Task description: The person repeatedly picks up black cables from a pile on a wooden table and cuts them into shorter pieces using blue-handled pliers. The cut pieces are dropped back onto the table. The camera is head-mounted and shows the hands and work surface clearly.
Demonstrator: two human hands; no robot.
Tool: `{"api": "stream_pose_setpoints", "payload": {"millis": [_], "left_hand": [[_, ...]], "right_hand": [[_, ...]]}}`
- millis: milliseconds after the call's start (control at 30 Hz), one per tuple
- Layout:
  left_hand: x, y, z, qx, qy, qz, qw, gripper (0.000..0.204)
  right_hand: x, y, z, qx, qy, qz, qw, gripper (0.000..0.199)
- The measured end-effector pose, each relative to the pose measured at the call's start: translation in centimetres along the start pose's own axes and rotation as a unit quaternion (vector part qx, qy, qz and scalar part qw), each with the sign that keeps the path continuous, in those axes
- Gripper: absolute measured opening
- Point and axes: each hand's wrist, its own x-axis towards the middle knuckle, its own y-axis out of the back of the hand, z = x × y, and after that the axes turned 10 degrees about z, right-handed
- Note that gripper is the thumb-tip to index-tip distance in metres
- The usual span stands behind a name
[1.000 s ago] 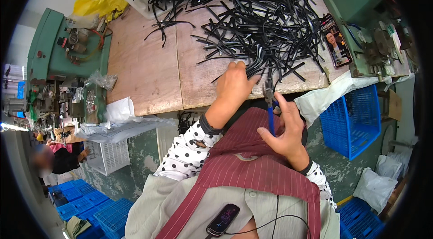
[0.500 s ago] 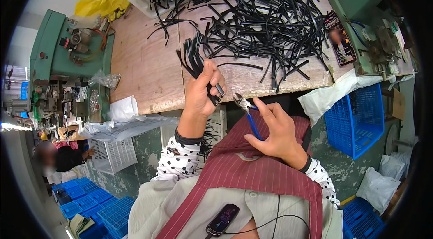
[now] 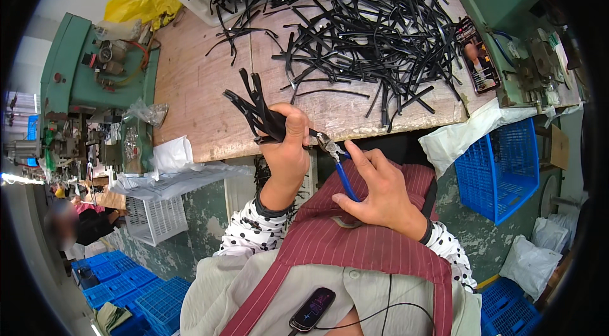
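My left hand (image 3: 283, 157) is closed round a bundle of thin black plastic strips (image 3: 257, 109), held just in front of the table edge. Their long ends fan out to the upper left, while one short end points right from my fist. In my right hand (image 3: 387, 195) are blue-handled side cutters (image 3: 343, 177), with thumb and fingers on either side of the handles. The metal jaws sit at the strip end beside my left fist; whether they have closed on it is too small to tell.
A big heap of similar black strips (image 3: 380, 38) covers the back and right of the wooden table (image 3: 196, 82). Green machines (image 3: 70, 69) flank it. A blue crate (image 3: 498, 171) stands at right, a white crate (image 3: 157, 218) at left. Another person (image 3: 92, 225) is at far left.
My left hand has turned, swinging the bundle's fanned ends toward the left and down. My right hand has moved slightly left, bringing the cutter jaws up to the strip end.
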Motion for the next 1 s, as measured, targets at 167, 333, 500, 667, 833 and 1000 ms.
{"api": "stream_pose_setpoints", "payload": {"millis": [167,333,500,667,833,1000], "left_hand": [[1.1,-0.5,1.0,0.059,0.087,0.024,0.994,0.019],[3.8,0.7,1.0,-0.009,0.259,-0.102,0.96,0.023],[4.5,1.6,0.5,-0.082,0.309,-0.217,0.922,0.025],[4.2,1.7,0.4,-0.081,0.3,-0.217,0.926,0.025],[3.0,1.7,-0.4,-0.068,0.22,-0.128,0.965,0.023],[2.0,0.9,-1.6,0.133,0.035,-0.015,0.99,0.017]], "right_hand": [[-0.2,-0.8,0.3,0.004,0.006,0.011,1.0,0.095],[0.3,0.0,0.4,-0.04,0.037,0.022,0.998,0.089],[1.0,1.0,-0.1,-0.096,0.078,0.019,0.992,0.083],[0.8,0.9,0.1,-0.101,0.085,0.019,0.991,0.082],[0.3,0.3,1.0,-0.038,0.051,0.01,0.998,0.081],[-0.1,-0.2,1.3,-0.045,0.011,0.036,0.998,0.085]]}}
